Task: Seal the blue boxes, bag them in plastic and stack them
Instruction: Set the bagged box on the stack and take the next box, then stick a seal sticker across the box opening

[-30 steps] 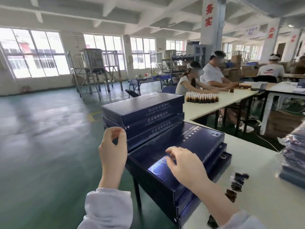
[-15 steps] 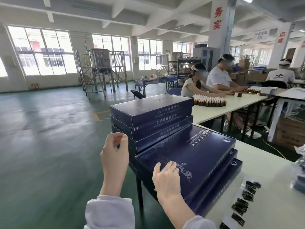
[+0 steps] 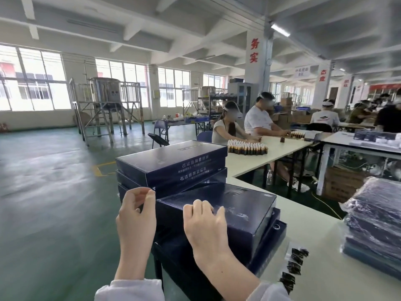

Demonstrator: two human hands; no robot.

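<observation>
Our right hand [image 3: 204, 227] presses bent fingers on the glossy navy box [image 3: 249, 210], which runs lengthwise away-right; our left hand [image 3: 136, 216] pinches its fingertips together, and we cannot tell on what.

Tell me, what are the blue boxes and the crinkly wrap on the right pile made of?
Blue boxes: probably cardboard with a smooth, slightly glossy printed coat; sharp folded edges and soft window glare show it. Wrap: thin clear plastic film, likely; it wrinkles, shines white and lets dark blue show through.
</observation>
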